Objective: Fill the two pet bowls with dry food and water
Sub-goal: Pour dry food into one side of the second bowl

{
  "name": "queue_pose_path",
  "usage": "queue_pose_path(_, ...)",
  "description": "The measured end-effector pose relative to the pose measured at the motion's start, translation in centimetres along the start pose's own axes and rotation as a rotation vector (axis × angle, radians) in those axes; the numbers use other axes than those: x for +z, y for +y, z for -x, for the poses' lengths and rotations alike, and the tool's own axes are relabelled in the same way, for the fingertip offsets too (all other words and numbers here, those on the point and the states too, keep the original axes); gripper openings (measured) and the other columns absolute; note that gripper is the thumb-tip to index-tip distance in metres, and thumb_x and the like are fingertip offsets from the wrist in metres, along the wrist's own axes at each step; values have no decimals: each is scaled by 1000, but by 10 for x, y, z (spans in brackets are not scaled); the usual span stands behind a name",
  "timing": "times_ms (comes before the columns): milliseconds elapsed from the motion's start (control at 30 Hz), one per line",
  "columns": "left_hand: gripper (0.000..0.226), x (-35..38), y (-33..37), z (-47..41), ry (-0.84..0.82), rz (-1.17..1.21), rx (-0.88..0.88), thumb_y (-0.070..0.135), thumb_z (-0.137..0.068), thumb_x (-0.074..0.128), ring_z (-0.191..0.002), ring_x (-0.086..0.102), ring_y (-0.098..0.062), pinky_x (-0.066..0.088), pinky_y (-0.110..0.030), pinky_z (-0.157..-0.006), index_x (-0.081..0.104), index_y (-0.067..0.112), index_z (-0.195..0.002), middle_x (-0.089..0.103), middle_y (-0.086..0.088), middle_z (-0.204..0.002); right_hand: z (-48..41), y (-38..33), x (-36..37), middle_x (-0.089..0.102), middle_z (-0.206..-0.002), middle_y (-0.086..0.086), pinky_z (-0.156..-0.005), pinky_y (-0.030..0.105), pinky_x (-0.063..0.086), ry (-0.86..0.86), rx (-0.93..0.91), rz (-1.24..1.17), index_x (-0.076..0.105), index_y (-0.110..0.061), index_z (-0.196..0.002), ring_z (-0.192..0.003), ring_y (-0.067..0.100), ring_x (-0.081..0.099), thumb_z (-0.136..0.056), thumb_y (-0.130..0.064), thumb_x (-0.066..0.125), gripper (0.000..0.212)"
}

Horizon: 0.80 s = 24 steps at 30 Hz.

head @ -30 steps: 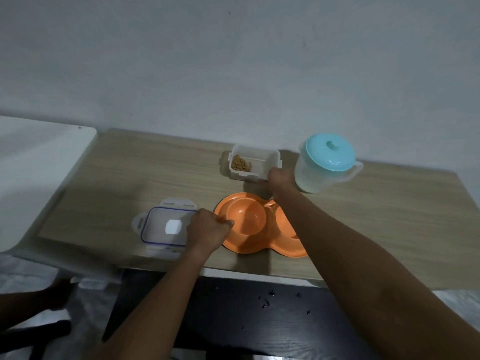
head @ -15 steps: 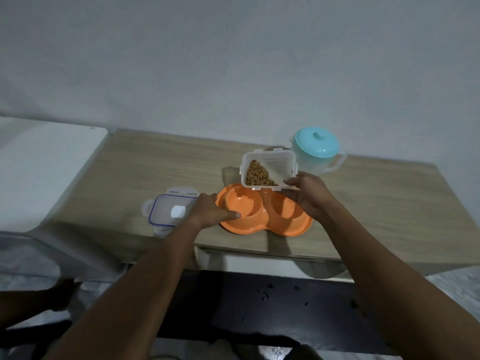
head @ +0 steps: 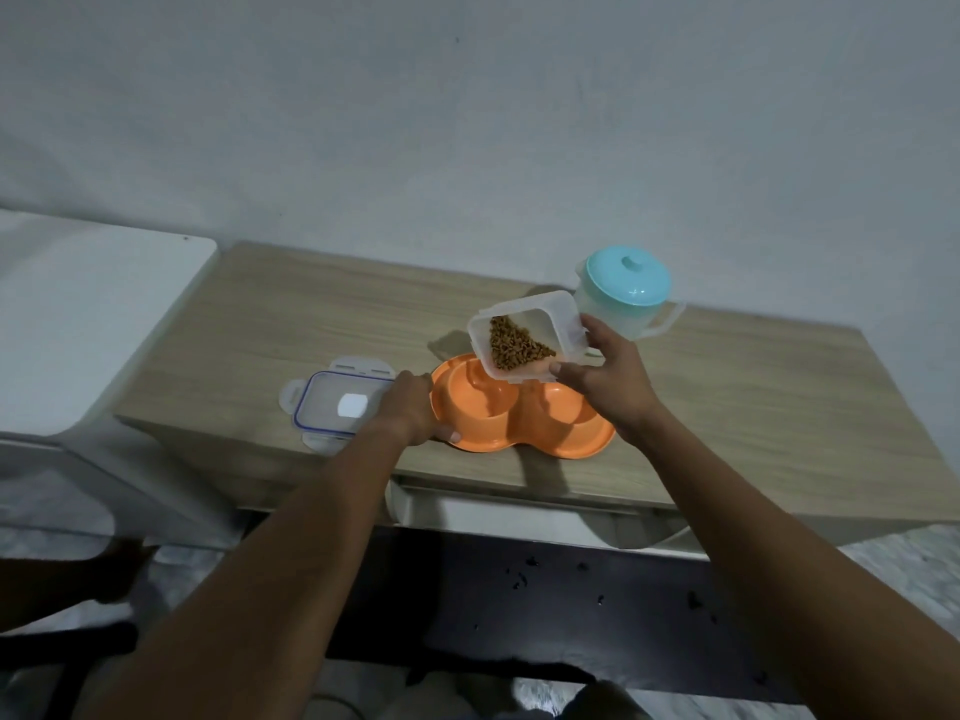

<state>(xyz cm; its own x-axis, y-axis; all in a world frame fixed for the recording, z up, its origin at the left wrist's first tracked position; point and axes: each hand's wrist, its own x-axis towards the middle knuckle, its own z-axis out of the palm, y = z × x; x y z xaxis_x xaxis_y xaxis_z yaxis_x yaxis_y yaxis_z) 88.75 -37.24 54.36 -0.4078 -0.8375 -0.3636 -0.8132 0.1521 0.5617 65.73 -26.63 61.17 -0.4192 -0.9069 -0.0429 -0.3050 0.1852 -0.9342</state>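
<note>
An orange double pet bowl sits near the front edge of the wooden table; both hollows look empty. My left hand grips its left rim. My right hand holds a clear plastic food container tilted over the left hollow, with brown dry food gathered in its lower corner. A clear water jug with a teal lid stands behind, to the right.
The container's clear lid with a blue seal lies flat left of the bowl. A white surface adjoins the table's left end. A grey wall rises behind. Below the table's front edge is a dark floor with specks.
My right hand lifted the food container off the table, brought it over the bowl and tipped it further. My left hand stayed on the bowl's left rim.
</note>
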Motion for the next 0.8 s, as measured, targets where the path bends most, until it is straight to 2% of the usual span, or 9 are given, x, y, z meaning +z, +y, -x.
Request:
queue_pose_path(67, 76, 0, -1, 0, 2, -4, 1, 35, -48, 94, -102, 61, -29, 50, -38, -87, 61, 12, -111, 60, -12, -112, 2, -3, 2, 67, -121, -2, -80, 15, 54, -10, -28, 48, 57, -14, -140, -99, -14, 62, -79, 2, 78, 66)
queue_pose_path(133, 73, 1, -1, -2, 7, -4, 8, 35, -48, 95, -102, 61, -29, 50, -37, -86, 61, 14, -110, 61, -12, -112, 4, -4, 5, 66, -126, -2, -79, 6, 49, -12, -49, 81, 56, -13, -141, -99, -17, 59, -80, 1, 78, 67)
queue_pose_path(167, 73, 1, -1, -2, 7, -3, 9, 35, -47, 95, -101, 61, -29, 50, -37, -87, 61, 15, -109, 61, -12, -111, 5, -4, 7, 64, -129, -2, -85, 8, 49, -15, -55, 95, 55, -14, -143, -103, -12, 59, -80, 0, 78, 69)
queue_pose_path(233, 75, 1, -1, -3, 7, -11, 17, 36, -46, 95, -102, 61, -28, 51, -38, -88, 61, 15, -110, 62, -11, -112, 5, -5, 9, 61, -135, -3, -98, 25, 51, -23, -61, 123, 53, -15, -145, -117, 0, 55, -79, -3, 80, 73)
queue_pose_path(300, 77, 2, -2, -4, 8, -23, 23, 37, -46, 94, -102, 60, -28, 51, -39, -89, 61, 16, -112, 61, -11, -113, 6, -4, 11, 61, -136, -3, -103, 36, 53, -20, -74, 132, 52, -15, -145, -123, 6, 55, -78, -4, 81, 74)
queue_pose_path(533, 77, 2, -2, -3, 16, -8, 28, 36, -48, 94, -103, 59, -27, 49, -37, -88, 60, 14, -113, 59, -11, -113, 7, -9, 11, 55, -137, -3, -97, 31, 56, -24, -80, 120, 49, -15, -147, -113, 13, 65, -80, 2, 79, 75)
queue_pose_path(600, 76, 2, -3, -3, 15, -7, 30, 36, -48, 94, -103, 59, -27, 49, -38, -89, 60, 14, -112, 59, -11, -113, 7, -9, 11, 55, -138, -2, -96, 29, 55, -26, -74, 119, 48, -15, -147, -110, 9, 65, -80, 2, 79, 76)
queue_pose_path(700, 75, 2, -3, -3, 18, -8, 29, 36, -47, 94, -102, 59, -27, 49, -39, -88, 59, 14, -110, 59, -10, -112, 7, -8, 11, 55, -142, -1, -97, 34, 57, -34, -72, 144, 49, -18, -146, -110, 17, 68, -79, 1, 80, 76)
queue_pose_path(800, 75, 2, -2, -3, 21, -2, 36, 36, -47, 94, -102, 60, -27, 50, -41, -90, 59, 16, -110, 60, -10, -112, 9, -6, 12, 56, -133, -7, -97, 43, 57, -38, -70, 154, 51, -19, -145, -109, 22, 70, -79, 0, 80, 75)
